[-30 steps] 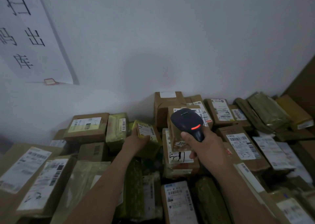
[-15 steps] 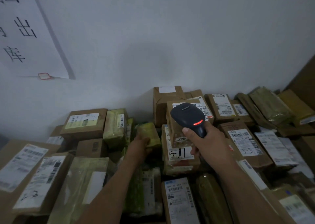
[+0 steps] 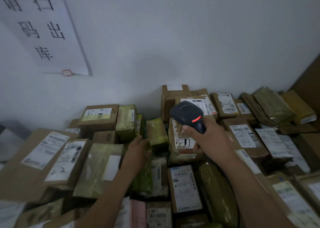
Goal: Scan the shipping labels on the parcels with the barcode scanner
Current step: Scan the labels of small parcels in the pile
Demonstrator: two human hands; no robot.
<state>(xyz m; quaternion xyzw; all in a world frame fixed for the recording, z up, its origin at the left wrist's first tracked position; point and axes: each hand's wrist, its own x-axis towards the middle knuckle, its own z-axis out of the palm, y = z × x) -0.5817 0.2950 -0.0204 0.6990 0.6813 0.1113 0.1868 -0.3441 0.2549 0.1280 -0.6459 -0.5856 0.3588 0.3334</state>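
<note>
The right hand [image 3: 210, 137] is clamped on the barcode scanner [image 3: 187, 114], red indicator lit, over the handwritten-label parcel [image 3: 183, 141]. Left of that parcel, the left hand [image 3: 138, 148], grip now apart, has released the yellow-green parcel [image 3: 156, 132], label turned away. Judgement: next parcel pending.

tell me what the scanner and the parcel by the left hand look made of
Scanner: dark matte moulded plastic by its look, smooth rounded head, red light glowing. Yellow-green parcel by the left hand: seemingly wrapped in glossy plastic film or tape, wrinkled and faintly shiny; contents hidden.
</note>
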